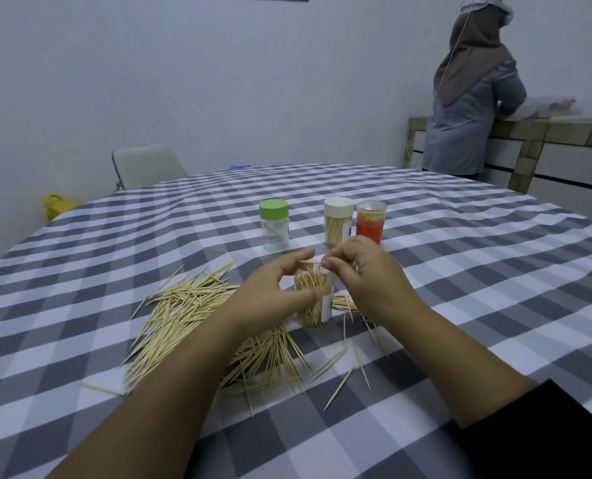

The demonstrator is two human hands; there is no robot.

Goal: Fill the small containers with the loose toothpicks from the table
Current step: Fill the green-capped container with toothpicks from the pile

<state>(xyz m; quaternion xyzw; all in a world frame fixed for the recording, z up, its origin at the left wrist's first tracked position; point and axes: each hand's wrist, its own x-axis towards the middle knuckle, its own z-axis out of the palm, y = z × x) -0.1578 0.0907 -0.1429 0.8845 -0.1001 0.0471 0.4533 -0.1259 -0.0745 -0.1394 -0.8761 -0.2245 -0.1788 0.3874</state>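
**Toothpick poised over a nearly full jar**

The likeliest slip is at the small clear plastic jar, already packed with upright sticks; a pale wooden toothpick lying flat across its mouth could catch on their tips and roll off, or a nudge could tip the light jar into the loose heap of toothpicks on the grey-and-white checked tablecloth. The left hand curls round the jar's side, thumb low, forefinger reaching over the rim; the right hand hangs just above, fingertips pinching the stick's end; both forearms reach in from below.
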